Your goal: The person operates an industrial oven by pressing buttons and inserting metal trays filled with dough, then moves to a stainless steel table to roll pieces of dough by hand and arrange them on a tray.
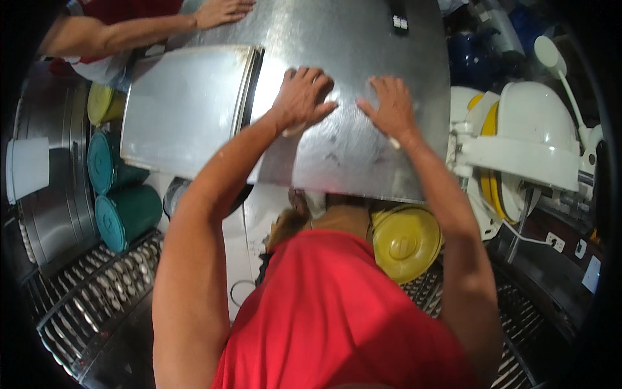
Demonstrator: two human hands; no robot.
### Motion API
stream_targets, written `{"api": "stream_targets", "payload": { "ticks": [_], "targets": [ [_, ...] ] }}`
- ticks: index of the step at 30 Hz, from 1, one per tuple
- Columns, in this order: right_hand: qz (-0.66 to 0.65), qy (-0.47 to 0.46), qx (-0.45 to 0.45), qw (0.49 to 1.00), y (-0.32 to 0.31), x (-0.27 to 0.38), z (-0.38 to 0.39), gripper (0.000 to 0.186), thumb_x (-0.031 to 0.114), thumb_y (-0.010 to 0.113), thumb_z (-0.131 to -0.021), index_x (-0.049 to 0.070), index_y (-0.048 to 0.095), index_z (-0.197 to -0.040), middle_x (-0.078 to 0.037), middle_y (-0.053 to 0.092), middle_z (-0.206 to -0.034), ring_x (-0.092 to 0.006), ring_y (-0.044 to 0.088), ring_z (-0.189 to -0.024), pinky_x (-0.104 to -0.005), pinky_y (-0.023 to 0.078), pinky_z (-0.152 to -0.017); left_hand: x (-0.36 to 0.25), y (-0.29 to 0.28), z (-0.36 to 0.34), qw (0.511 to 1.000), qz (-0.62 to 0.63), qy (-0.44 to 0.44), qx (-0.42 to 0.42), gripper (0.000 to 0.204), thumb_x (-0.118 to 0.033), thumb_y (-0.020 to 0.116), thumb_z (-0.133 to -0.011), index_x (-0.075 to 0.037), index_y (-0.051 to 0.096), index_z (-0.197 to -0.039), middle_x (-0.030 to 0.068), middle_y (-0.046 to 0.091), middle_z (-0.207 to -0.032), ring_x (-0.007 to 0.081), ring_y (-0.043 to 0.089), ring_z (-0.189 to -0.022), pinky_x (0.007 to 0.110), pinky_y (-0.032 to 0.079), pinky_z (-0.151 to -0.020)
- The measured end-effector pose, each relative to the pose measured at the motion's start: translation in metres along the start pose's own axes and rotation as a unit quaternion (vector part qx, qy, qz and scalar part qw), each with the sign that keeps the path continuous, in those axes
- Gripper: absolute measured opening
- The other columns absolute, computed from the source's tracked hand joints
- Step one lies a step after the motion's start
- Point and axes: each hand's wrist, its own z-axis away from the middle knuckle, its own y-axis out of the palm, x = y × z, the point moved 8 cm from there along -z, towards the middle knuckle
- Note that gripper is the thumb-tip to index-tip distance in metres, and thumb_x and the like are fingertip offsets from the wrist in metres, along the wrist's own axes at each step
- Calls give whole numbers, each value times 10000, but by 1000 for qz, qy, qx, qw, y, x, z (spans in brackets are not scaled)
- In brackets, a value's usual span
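Note:
Both of my hands rest on a shiny metal worktable [363, 162]. My left hand [303, 97] lies palm down near the table's middle, its thumb stretched to the right and its fingers somewhat curled. A little to the right, my right hand [390, 107] is also palm down, fingers pointing away from me and thumb out to the left. Neither hand holds anything that I can see. Left of my left hand is a stack of flat metal trays [188, 107], its right edge close to my wrist.
Another person's hand [223, 11] leans on the table's far left. A white machine with a rounded cover [538, 129] stands at the right. Yellow [405, 243] and green lidded buckets [129, 217] sit below table height. Slatted racks [107, 292] are at lower left and right.

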Motion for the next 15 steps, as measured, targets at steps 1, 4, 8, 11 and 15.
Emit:
{"api": "stream_targets", "payload": {
  "ticks": [1, 4, 8, 11, 15],
  "targets": [
    [-23, -3, 13, 1000, -3, 2, 2, 619, 528, 626, -924, 51, 594, -1317, -156, 579, -1271, -331, 511, -1177, -459, 368, -1054, -2, -4, 2, 1000, 17, 0, -14, 623, -588, 572, -927, -125, 557, -1344, 141, 532, -1359, 309, 497, -1272, 529, 309, -1095],
    [-15, -27, -17, 999, -10, 9, 20, 639, 506, 626, -924, 32, 559, -1347, -165, 551, -1326, -358, 474, -1252, -480, 353, -1099, -7, 14, 23, 996, -70, 38, -37, 770, -747, 521, -875, -140, 562, -1347, 131, 497, -1440, 325, 438, -1361, 595, 223, -1144],
    [20, 10, 1, 1000, 7, 0, 33, 655, 506, 619, -926, 28, 540, -1366, -178, 522, -1378, -367, 444, -1316, -498, 321, -1139, -7, 10, 17, 997, -48, 29, -43, 751, -760, 506, -869, -166, 572, -1323, 115, 475, -1463, 315, 401, -1383, 604, 181, -1158],
    [15, 6, -23, 1000, -3, 6, 31, 652, 508, 618, -925, 33, 543, -1365, -181, 514, -1393, -370, 443, -1326, -510, 311, -1150, -6, 14, 23, 1000, -10, 28, 8, 797, -775, 522, -837, -166, 557, -1350, 128, 432, -1492, 353, 343, -1406, 621, 172, -1157],
    [60, -41, -82, 994, -11, 14, 51, 637, 448, 669, -902, 27, 542, -1363, -188, 506, -1392, -374, 464, -1279, -489, 358, -1103, -13, -2, 51, 992, -35, 22, -116, 775, -751, 545, -823, -163, 549, -1327, 120, 401, -1506, 367, 365, -1379, 727, 182, -1108]
  ]
}}
